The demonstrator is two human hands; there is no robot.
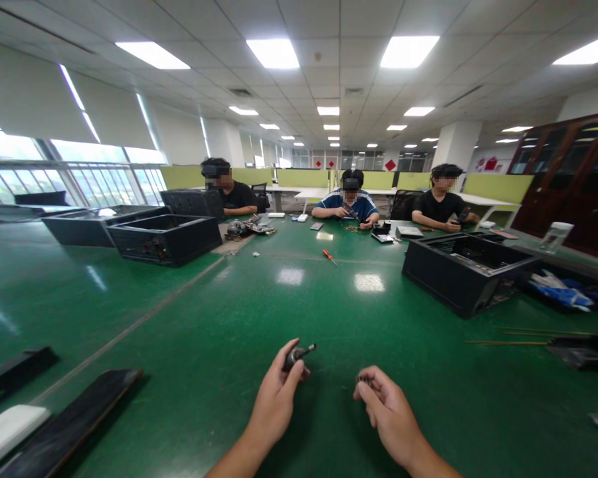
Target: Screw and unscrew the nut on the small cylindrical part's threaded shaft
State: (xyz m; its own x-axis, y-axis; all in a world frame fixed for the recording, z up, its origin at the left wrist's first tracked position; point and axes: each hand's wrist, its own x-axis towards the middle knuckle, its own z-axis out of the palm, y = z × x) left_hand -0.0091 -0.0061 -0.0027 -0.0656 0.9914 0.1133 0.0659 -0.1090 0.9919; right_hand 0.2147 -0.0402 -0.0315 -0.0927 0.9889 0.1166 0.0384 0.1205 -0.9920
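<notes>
Over a glossy green tabletop [323,299], the left hand [276,388] is wrapped round a dark part [294,357]; the right hand [387,410] pinches a small, indistinct piece [363,380]. Black cases [189,239] flank an orange screwdriver [327,254]; three people [351,204] sit opposite under ceiling lights [409,52].

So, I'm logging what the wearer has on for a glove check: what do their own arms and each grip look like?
The left grip and right grip are bare human hands, ungloved. Both forearms are bare as far as the picture shows, with no sleeve in view. I can make out no watch, bracelet, cable or marking.
</notes>
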